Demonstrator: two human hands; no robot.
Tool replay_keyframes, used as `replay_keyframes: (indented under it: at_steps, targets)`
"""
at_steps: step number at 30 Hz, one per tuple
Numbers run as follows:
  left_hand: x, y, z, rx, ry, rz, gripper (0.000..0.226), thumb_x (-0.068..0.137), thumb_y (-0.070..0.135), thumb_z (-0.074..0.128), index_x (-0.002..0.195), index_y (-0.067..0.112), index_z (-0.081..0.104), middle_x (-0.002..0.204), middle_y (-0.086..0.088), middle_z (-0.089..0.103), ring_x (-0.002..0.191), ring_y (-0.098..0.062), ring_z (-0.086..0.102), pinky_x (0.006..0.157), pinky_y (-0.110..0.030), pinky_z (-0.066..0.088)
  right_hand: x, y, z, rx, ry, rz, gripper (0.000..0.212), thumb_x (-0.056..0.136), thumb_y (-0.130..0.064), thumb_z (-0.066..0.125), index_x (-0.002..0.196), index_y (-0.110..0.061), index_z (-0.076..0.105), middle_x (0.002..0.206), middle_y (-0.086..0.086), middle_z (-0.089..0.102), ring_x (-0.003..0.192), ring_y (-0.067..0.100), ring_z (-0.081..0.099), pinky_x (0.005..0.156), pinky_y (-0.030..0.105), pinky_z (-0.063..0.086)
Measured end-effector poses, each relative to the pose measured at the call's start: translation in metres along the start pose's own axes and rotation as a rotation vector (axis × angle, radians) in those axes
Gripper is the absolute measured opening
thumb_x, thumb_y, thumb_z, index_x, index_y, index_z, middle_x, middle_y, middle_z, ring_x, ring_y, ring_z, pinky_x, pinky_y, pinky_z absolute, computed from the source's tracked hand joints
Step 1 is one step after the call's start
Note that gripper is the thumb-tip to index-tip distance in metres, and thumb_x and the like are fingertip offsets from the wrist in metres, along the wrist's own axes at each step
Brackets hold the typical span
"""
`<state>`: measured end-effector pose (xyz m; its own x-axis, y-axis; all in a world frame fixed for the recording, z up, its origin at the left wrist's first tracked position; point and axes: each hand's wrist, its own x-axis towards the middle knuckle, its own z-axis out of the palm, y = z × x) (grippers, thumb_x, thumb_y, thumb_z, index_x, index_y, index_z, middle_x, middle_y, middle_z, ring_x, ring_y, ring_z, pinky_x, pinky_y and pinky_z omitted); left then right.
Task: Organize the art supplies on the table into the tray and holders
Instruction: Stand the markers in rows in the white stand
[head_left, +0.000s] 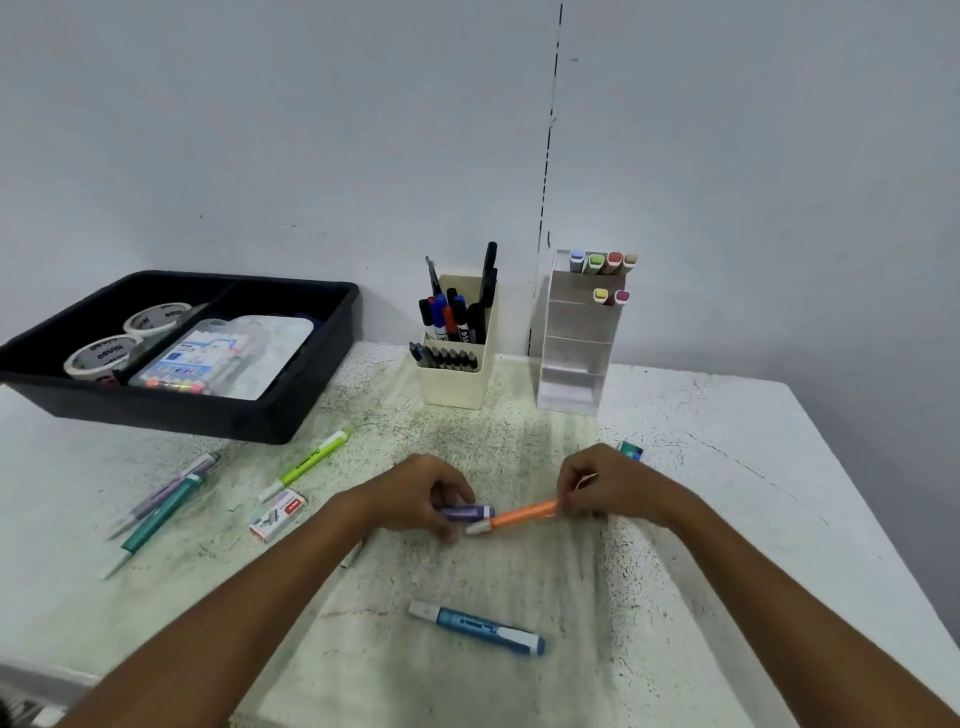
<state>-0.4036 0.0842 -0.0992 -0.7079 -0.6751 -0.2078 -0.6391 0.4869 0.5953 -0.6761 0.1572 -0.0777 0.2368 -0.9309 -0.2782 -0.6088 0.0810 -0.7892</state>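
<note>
Fingers (457, 493) of our left hand (421, 496) curl round a purple marker (467, 513); our right hand (605, 486) pinches an orange marker (522, 517).

Both sit mid-frame; tray (291, 415) upper left, holders (454, 384) top centre, blue marker (478, 627) below.

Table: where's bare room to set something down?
Free: right side beyond the right hand, and the near edge around the blue highlighter. Crowded: left strip below the black tray, with the green highlighter and eraser.
</note>
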Motion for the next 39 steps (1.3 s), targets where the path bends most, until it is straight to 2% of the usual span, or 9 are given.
replay_keyframes:
  at_steps: [3,7,12,20,25,28,33,37,39]
  targets:
    - [0.002,0.003,0.004,0.009,0.029,0.027,0.033,0.064,0.017,0.087,0.094,0.019,0.075,0.079,0.009,0.065,0.066,0.002,0.055,0.061,-0.012,0.043,-0.011,0.007,-0.015,0.395,0.089,-0.001,0.004,0.078,0.000,0.070,0.075,0.001,0.067,0.088,0.034,0.062,0.055,0.018,0.057,0.045,0.024,0.041]
    - [0.004,0.008,0.003,-0.049,0.097,0.055,0.031,0.073,0.014,0.081,0.103,0.019,0.072,0.076,0.010,0.066,0.066,0.004,0.058,0.063,-0.012,0.045,-0.013,0.009,-0.019,0.689,0.210,-0.004,0.019,0.083,0.000,0.063,0.069,-0.003,0.051,0.101,0.030,0.067,0.054,0.025,0.066,0.036,0.022,0.036]
    - [0.010,0.030,-0.010,-0.259,0.194,0.081,0.047,0.080,0.007,0.074,0.121,0.023,0.058,0.074,0.004,0.069,0.066,-0.008,0.066,0.066,-0.022,0.054,-0.013,0.000,-0.025,0.897,0.333,-0.033,0.013,0.079,-0.001,0.066,0.074,-0.003,0.054,0.088,0.032,0.063,0.057,0.027,0.068,0.038,0.022,0.043]
    - [0.026,0.064,-0.037,-0.455,0.274,0.097,0.038,0.084,-0.005,0.064,0.115,0.017,0.061,0.083,-0.017,0.066,0.066,-0.019,0.068,0.064,-0.034,0.059,-0.019,-0.026,-0.048,0.866,0.447,-0.165,0.020,0.074,-0.002,0.069,0.092,0.007,0.067,0.089,0.026,0.068,0.058,0.022,0.066,0.052,0.024,0.056]
    - [0.032,0.093,-0.067,-0.552,0.347,0.135,0.042,0.080,-0.010,0.066,0.114,0.013,0.057,0.094,-0.021,0.059,0.068,-0.027,0.068,0.060,-0.034,0.058,-0.032,-0.057,-0.068,0.792,0.495,-0.268,0.023,0.081,0.013,0.062,0.103,0.010,0.063,0.083,0.023,0.070,0.066,0.026,0.070,0.061,0.028,0.059]
    - [0.037,0.113,-0.089,-0.583,0.454,0.228,0.037,0.080,-0.013,0.065,0.107,0.011,0.059,0.083,-0.011,0.056,0.069,-0.021,0.066,0.064,-0.035,0.058,-0.039,-0.080,-0.078,0.641,0.629,-0.389,0.019,0.081,0.014,0.062,0.100,0.009,0.063,0.085,0.024,0.070,0.066,0.026,0.070,0.059,0.028,0.056]
    - [0.043,0.147,-0.118,-0.488,0.712,0.456,0.025,0.078,-0.011,0.068,0.090,0.009,0.064,0.075,0.003,0.062,0.065,-0.002,0.059,0.061,-0.017,0.047,-0.040,-0.110,-0.092,0.362,0.864,-0.602,0.020,0.077,0.007,0.072,0.085,-0.011,0.069,0.083,0.004,0.072,0.067,0.017,0.063,0.054,0.025,0.050]
    - [0.054,0.158,-0.124,-0.362,0.856,0.538,0.019,0.076,0.005,0.069,0.083,0.022,0.064,0.082,0.009,0.068,0.067,-0.006,0.058,0.052,-0.029,0.043,-0.030,-0.118,-0.097,0.128,0.963,-0.651,0.018,0.077,0.001,0.075,0.087,-0.014,0.069,0.084,-0.005,0.070,0.068,0.007,0.063,0.055,0.016,0.044]
    - [0.062,0.154,-0.120,-0.302,0.872,0.541,0.017,0.075,0.008,0.068,0.082,0.023,0.063,0.083,0.009,0.068,0.064,-0.003,0.054,0.050,-0.024,0.038,-0.021,-0.115,-0.097,0.034,0.988,-0.644,0.021,0.076,-0.003,0.076,0.085,-0.020,0.069,0.084,-0.012,0.069,0.068,0.007,0.061,0.054,0.018,0.043]
